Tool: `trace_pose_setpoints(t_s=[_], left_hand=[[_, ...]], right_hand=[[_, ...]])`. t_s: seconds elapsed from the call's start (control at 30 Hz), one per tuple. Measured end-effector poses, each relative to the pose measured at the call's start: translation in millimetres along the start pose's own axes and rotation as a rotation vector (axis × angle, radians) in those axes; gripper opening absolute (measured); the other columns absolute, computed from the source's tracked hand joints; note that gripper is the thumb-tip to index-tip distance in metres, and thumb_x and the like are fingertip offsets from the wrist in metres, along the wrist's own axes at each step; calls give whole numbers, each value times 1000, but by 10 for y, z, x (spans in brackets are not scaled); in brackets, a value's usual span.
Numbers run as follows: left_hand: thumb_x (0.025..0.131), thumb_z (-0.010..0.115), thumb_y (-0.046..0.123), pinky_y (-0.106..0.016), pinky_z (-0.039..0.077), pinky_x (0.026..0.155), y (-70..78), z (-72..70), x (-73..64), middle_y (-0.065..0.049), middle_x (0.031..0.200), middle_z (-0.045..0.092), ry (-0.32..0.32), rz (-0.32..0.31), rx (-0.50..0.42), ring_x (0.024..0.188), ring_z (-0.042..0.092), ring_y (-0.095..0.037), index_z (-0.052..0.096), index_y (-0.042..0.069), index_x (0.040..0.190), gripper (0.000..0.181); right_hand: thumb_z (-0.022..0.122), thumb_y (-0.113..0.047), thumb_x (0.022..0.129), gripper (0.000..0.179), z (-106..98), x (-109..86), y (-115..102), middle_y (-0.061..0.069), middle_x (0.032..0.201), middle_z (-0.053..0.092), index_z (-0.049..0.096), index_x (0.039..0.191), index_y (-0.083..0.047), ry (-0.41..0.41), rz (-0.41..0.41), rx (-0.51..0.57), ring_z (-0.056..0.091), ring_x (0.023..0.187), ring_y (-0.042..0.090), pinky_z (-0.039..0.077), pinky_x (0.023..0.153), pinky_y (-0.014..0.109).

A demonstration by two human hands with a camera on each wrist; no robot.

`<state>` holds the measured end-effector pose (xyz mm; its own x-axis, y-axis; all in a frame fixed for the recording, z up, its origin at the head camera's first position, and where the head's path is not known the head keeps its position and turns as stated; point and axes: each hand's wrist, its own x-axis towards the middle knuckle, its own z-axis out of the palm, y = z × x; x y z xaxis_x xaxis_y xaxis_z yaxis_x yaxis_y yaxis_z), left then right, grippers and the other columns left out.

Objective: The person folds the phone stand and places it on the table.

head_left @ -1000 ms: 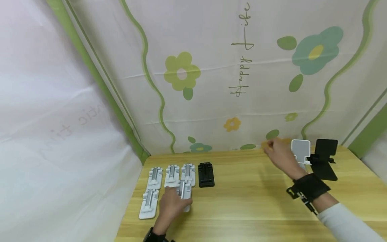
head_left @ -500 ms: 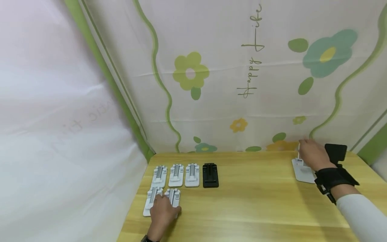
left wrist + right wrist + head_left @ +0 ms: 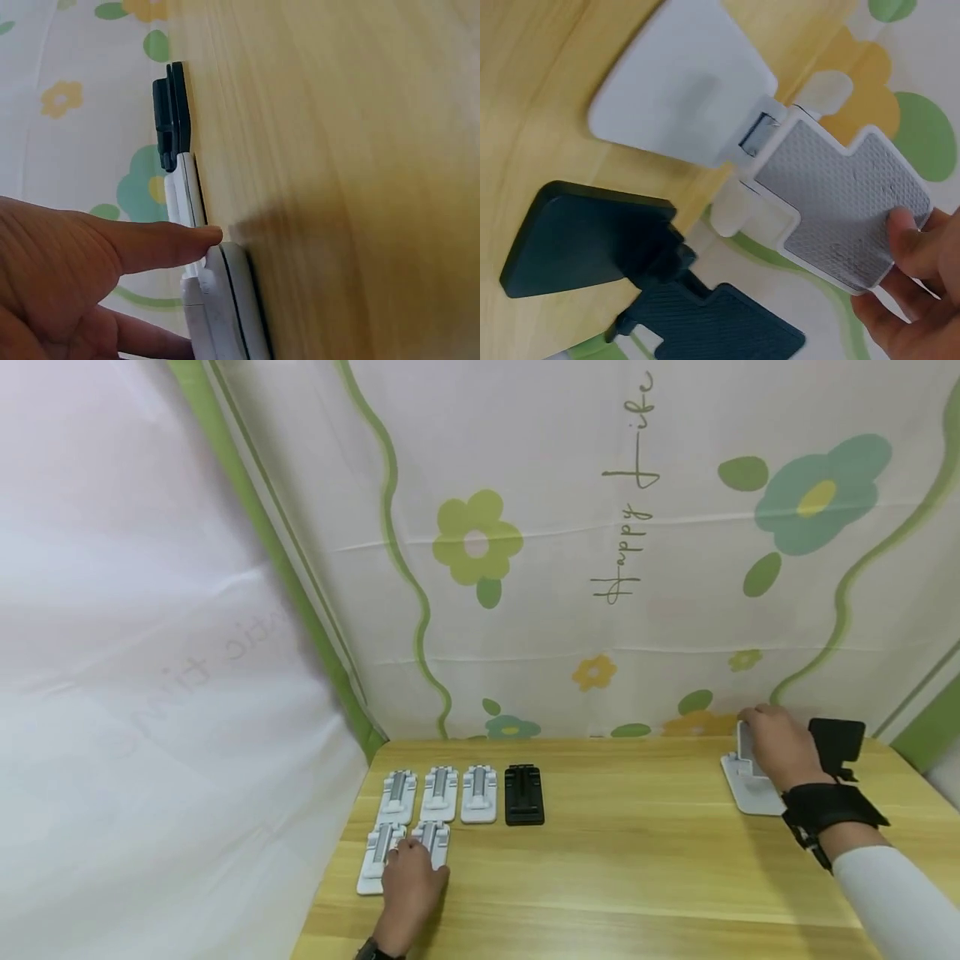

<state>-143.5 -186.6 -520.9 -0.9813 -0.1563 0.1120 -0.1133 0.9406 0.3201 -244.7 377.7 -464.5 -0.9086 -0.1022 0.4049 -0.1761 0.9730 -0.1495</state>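
Observation:
My left hand (image 3: 411, 885) holds a folded white phone stand (image 3: 433, 835) by its sides, low over or on the table beside another folded white stand (image 3: 381, 858). In the left wrist view, the thumb (image 3: 169, 246) lies along the edge of that white stand (image 3: 229, 300). At the right, my right hand (image 3: 783, 747) pinches the upright grey-padded panel of an unfolded white phone stand (image 3: 832, 202); its white base (image 3: 682, 90) rests on the table. An unfolded black phone stand (image 3: 592, 240) stands close beside it.
Behind the left hand, several folded white stands (image 3: 440, 793) form a row, with a folded black stand (image 3: 524, 795) at its right end. A flower-printed curtain (image 3: 555, 635) rises at the back edge of the wooden table (image 3: 615, 860).
My left hand has brought the folded white stand leftward, beside the other one in the front row. The right hand has moved right and taken hold of the unfolded white stand's panel.

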Motion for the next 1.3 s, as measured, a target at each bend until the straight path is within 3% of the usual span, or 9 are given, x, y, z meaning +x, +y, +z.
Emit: trace_pose_setpoints(t_s=[0.13, 0.23, 0.33, 0.4, 0.57, 0.7, 0.87, 1.13, 1.3], left_hand=[[82, 83, 25, -58, 56, 83, 106, -82, 2, -38, 106, 64, 7, 15, -27, 104, 60, -53, 55, -28, 119, 70], [88, 79, 27, -57, 57, 86, 242, -171, 17, -39, 109, 66, 51, 42, -58, 105, 63, -53, 53, -27, 126, 71], [95, 73, 26, -55, 58, 87, 449, -251, 36, -36, 115, 68, 50, 91, -182, 106, 67, -48, 54, -21, 133, 64], [100, 66, 25, -50, 60, 86, 606, -289, 40, -31, 121, 69, -13, 128, -346, 106, 70, -42, 48, -17, 142, 62], [109, 50, 20, -39, 61, 88, 1031, -307, 29, -27, 128, 66, -354, 144, -915, 107, 72, -34, 27, -13, 155, 60], [110, 48, 22, -36, 60, 92, 1373, -268, 25, -29, 127, 66, -546, 161, -1147, 110, 71, -34, 37, -14, 149, 54], [107, 54, 24, -37, 61, 90, 1680, -221, 25, -18, 120, 71, -662, 153, -1225, 105, 73, -25, 56, -9, 137, 44], [103, 58, 13, -31, 61, 81, 1807, -186, 15, -13, 113, 74, -641, 151, -1230, 97, 72, -18, 68, -5, 124, 29], [102, 60, 11, -34, 62, 83, 1835, -226, 22, -16, 113, 75, -647, 131, -1244, 100, 74, -22, 67, -8, 123, 29]], right_hand=[[63, 15, 89, 20, -127, 18, -67, 31, 99, 68, 73, 105, 9, 17, -46, 26, 65, 87, 48, 57, 65, 53], [70, 13, 85, 20, -228, 64, -213, 26, 95, 70, 76, 102, 7, 41, -91, 55, 67, 83, 43, 57, 65, 51], [73, 13, 83, 19, -327, 117, -457, 23, 92, 69, 76, 100, 6, 76, -144, 104, 66, 80, 40, 56, 63, 48], [73, 13, 83, 19, -402, 142, -682, 21, 91, 68, 76, 101, 6, 92, -187, 139, 66, 80, 37, 56, 64, 47], [74, 11, 84, 24, -599, 144, -1302, 17, 94, 70, 74, 108, 5, 98, -258, 230, 66, 86, 34, 58, 69, 46], [76, 8, 84, 27, -746, 115, -1750, 10, 91, 71, 77, 110, 0, 108, -313, 283, 67, 84, 26, 58, 68, 38], [77, 7, 84, 29, -892, 28, -2126, 3, 90, 70, 79, 110, -6, 137, -386, 349, 66, 82, 18, 58, 67, 30], [77, 6, 84, 28, -977, -20, -2280, 2, 93, 71, 79, 109, -8, 175, -411, 382, 67, 86, 18, 59, 69, 29], [77, -9, 89, 39, -953, -20, -2193, 10, 116, 72, 68, 128, -4, 76, -311, 522, 69, 105, 26, 60, 84, 41]])
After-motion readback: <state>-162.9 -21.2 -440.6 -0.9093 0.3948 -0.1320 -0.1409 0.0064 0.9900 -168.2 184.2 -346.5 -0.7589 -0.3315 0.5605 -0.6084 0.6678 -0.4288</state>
